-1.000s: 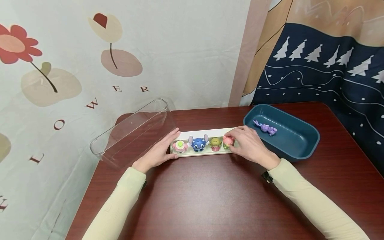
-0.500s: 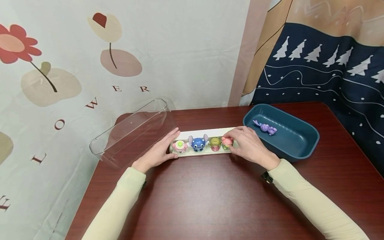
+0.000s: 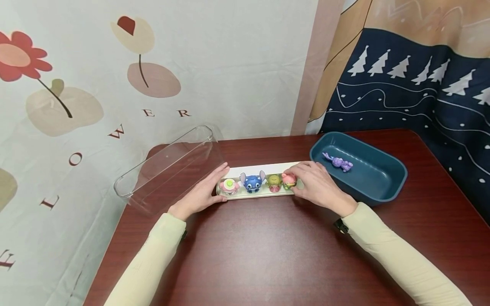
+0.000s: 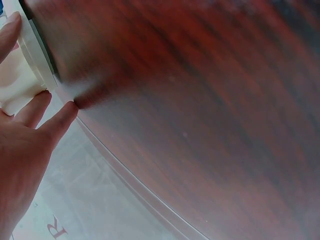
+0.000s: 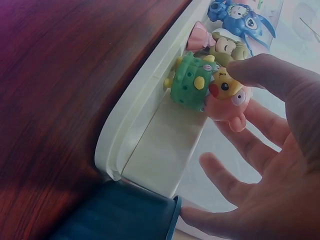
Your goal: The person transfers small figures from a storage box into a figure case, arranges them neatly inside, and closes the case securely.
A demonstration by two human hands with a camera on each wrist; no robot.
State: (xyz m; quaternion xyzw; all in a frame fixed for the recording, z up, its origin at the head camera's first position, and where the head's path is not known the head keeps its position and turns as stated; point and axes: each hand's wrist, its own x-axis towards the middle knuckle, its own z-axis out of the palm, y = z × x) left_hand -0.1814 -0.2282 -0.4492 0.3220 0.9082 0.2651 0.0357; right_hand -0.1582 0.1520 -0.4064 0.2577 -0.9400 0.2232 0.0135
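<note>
On the table stands a long white tray (image 3: 264,171) with toy figurines in a row. From left to right in the head view come a pink figurine with a white-and-green top (image 3: 229,186), a blue big-eared figurine (image 3: 253,182) and an olive figurine with a pink base (image 3: 274,182). At the right end my right hand (image 3: 319,185) pinches a pink-headed figurine with a green spotted body (image 5: 192,82), upright close beside the olive one. My left hand (image 3: 200,193) holds the tray's left end, thumb at the near edge and fingers toward the far side.
A dark teal basin (image 3: 377,170) stands right of the tray, with a purple figurine (image 3: 338,163) lying inside it. At the left, a clear plastic cover (image 3: 168,165) leans near the patterned cloth (image 3: 245,68) behind the brown table (image 3: 264,250).
The pink-and-green figurine has shifted slightly left, closer to the olive one, with my right fingertips on it. My left hand stays at the tray's end.
</note>
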